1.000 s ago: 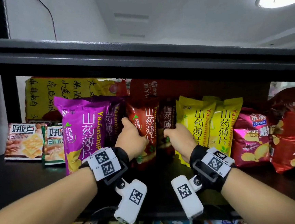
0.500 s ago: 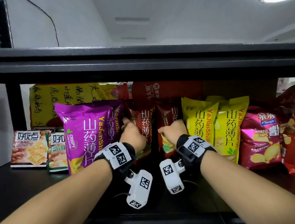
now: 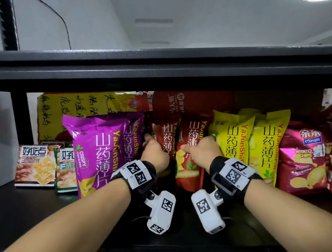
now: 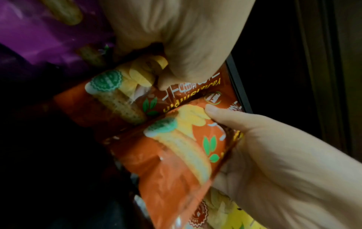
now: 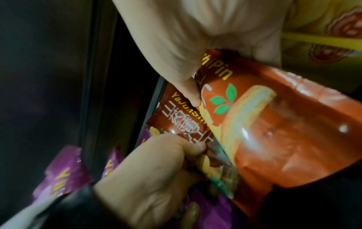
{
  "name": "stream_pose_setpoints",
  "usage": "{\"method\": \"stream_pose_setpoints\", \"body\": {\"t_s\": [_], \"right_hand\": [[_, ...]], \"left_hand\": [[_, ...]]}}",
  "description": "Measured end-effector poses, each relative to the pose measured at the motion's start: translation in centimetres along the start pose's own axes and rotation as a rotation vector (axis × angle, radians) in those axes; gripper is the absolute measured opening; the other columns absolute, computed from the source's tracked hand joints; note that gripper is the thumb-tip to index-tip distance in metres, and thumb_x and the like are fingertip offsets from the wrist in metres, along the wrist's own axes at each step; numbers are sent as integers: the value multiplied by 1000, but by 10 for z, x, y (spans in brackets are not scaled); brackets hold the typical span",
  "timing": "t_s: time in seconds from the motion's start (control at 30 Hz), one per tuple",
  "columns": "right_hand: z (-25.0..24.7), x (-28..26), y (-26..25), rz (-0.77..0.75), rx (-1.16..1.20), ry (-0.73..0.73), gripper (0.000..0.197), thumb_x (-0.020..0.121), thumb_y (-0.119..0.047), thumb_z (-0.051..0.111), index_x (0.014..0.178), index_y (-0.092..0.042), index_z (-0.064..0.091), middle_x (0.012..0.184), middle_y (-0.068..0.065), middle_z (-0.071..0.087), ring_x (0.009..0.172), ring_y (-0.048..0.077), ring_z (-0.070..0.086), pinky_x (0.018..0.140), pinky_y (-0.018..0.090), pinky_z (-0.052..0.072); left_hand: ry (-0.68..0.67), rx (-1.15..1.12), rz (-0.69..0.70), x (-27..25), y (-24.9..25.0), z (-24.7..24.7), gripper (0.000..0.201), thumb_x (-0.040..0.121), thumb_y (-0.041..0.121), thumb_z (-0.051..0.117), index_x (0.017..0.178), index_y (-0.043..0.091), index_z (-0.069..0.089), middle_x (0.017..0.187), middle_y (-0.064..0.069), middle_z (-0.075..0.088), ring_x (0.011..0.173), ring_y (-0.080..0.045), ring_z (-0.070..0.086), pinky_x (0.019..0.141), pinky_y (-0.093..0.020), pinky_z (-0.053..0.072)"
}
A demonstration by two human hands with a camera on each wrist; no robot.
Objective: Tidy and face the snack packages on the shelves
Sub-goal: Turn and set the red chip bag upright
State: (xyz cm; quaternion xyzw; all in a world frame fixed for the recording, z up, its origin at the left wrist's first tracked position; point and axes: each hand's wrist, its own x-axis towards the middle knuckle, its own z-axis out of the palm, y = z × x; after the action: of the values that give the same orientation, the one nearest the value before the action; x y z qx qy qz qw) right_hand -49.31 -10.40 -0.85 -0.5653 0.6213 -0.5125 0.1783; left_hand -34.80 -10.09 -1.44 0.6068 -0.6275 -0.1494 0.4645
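Snack packages stood in a row on the black shelf [image 3: 38, 209]: a purple bag [image 3: 95, 152] at left, two red bags in the middle, yellow bags [image 3: 242, 139] at right. The left hand [image 3: 155, 153] gripped the left red bag [image 3: 167, 137], thumb on its front. The right hand [image 3: 203, 150] gripped the right red bag [image 3: 192, 159] likewise.

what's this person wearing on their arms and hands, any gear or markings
Bare forearms, no sleeves or gloves. Each wrist has a black strap carrying white blocks printed with black square codes. A white camera housing with similar codes hangs under each wrist, thin black cables trailing below.
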Motion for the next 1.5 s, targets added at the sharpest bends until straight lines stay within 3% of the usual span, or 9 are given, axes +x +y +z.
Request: {"method": "stream_pose_setpoints", "body": {"t_s": [0.13, 0.27, 0.4, 0.53, 0.73, 0.9, 1.1, 1.2, 1.5], "right_hand": [[-17, -22, 6, -41, 26, -74, 52, 76, -39, 81, 108, -3, 63, 100, 9, 72, 93, 30, 70, 87, 44, 57], [-38, -40, 9, -79, 118, -138, 27, 80, -29, 81, 89, -6, 71, 86, 7, 76, 81, 25, 73, 83, 43, 59], [-48, -54, 9, -79, 201, -215, 20, 79, -28, 82, 90, -14, 73, 86, 2, 78, 80, 21, 75, 84, 44, 60], [-53, -63, 11, -113, 281, -267, 23, 76, -22, 84, 96, -17, 73, 88, -2, 78, 80, 16, 75, 81, 38, 60], [-57, -72, 11, -110, 381, -355, 41, 73, -12, 85, 110, -12, 68, 99, 2, 78, 91, 21, 75, 90, 44, 57], [-56, -83, 4, -179, 458, -450, 51, 70, 5, 81, 116, -7, 64, 104, 10, 76, 100, 29, 72, 92, 43, 56], [-59, -88, -13, -170, 694, -628, 60, 74, -33, 80, 128, -15, 60, 121, 6, 71, 116, 25, 66, 103, 46, 49], [-58, -86, -24, -144, 737, -535, 60, 79, -56, 65, 122, -14, 66, 120, 7, 72, 116, 25, 66, 108, 50, 43], [-51, -84, -27, -308, 417, -254, 46, 100, -48, 48, 96, -11, 75, 94, 1, 78, 91, 19, 74, 91, 42, 56]], "left_hand": [[-22, -38, -49, 3, 6, 2, 59, 89, -2, 56, 143, -12, 34, 132, -29, 55, 118, -44, 56, 96, -43, 47], [-48, -80, -127, 0, 13, 4, 75, 91, -3, 50, 154, 3, 9, 133, -19, 44, 127, -37, 50, 109, -41, 42], [-86, -79, -146, -7, 12, 5, 42, 99, 4, 46, 136, -1, 26, 120, -14, 43, 120, -28, 51, 108, -35, 38], [-65, -137, -169, -21, 11, 1, 52, 98, 3, 44, 146, -6, 25, 136, -25, 54, 123, -40, 56, 105, -45, 46], [-104, -473, -26, -59, 6, -19, 41, 88, -5, 46, 126, 6, 53, 113, -14, 68, 97, -30, 70, 80, -48, 61], [-141, -926, 192, -85, 21, -39, 56, 76, 16, 56, 131, 10, 56, 123, -6, 68, 107, -15, 68, 78, -24, 55], [-109, -924, 304, -88, 33, -54, 21, 89, 13, 73, 109, 8, 70, 108, -11, 76, 100, -28, 73, 87, -40, 58], [-116, -944, 297, -87, 31, -55, 18, 91, 11, 70, 108, 7, 71, 107, -13, 76, 97, -29, 74, 84, -37, 59], [-135, -998, 264, -84, 27, -53, 16, 94, 13, 67, 108, 8, 71, 101, -11, 77, 85, -23, 76, 69, -27, 59]]}}
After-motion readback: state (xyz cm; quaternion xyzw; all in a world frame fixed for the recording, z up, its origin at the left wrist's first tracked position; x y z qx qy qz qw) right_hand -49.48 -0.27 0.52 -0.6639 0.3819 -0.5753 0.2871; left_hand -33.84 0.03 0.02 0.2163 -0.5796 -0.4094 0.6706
